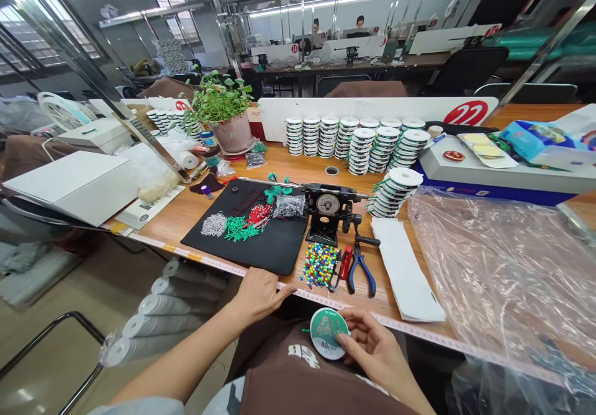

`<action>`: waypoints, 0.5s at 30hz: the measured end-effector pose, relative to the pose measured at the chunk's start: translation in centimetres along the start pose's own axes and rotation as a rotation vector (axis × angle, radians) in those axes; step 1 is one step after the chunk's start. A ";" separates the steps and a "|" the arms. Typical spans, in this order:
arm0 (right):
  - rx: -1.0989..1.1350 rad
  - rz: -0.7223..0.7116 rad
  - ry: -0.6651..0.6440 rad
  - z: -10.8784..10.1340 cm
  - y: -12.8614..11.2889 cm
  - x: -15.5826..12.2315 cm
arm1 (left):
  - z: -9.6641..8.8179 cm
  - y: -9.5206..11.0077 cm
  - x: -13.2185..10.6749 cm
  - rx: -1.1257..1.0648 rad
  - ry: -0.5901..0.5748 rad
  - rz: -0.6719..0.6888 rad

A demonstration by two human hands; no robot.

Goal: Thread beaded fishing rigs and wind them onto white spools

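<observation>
In my right hand [367,340] is a round spool of line [326,328] with a green and white label, held between thumb and fingers above my brown apron. A short green end sticks out at the spool's left side. My left hand [261,292] rests at the table's front edge, against the near edge of a black mat [261,255]. Its thumb points right; the other fingers are mostly hidden behind the back of the hand. On the mat lie silver pieces [214,224], green tubes [241,229], red pieces [259,215] and a clear bag [289,205] of small parts.
A black hand-cranked counter machine [326,210] stands behind colourful beads [320,265], a red-handled tool [345,262] and blue-handled pliers [361,272]. Stacked white spools [328,137] line the back. White paper [410,272] and plastic sheeting [484,260] lie right; a potted plant [230,126] stands back left.
</observation>
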State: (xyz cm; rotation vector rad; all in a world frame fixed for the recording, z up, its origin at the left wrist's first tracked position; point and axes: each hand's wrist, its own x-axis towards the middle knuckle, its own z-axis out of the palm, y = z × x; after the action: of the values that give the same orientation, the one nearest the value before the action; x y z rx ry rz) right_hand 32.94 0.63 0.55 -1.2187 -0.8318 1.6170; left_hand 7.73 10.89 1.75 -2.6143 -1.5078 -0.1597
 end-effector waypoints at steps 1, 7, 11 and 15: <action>0.003 0.001 0.003 0.0 0.0 0.0 | -0.3 0.2 0.1 0.000 -0.045 -0.007; -0.003 0.011 -0.004 0.2 -0.4 0.1 | -2.2 2.1 1.9 -0.139 -0.205 -0.028; 0.002 0.002 -0.007 0.0 -0.2 0.2 | -2.5 2.6 2.4 -0.138 -0.243 -0.062; 0.007 -0.005 -0.008 -0.3 0.1 0.2 | -1.9 2.8 1.5 -0.078 -0.240 -0.025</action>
State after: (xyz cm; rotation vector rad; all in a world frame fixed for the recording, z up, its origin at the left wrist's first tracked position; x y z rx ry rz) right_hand 33.16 0.74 0.32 -1.2051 -0.8325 1.6203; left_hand 10.85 10.47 3.76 -2.7599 -1.6376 0.0988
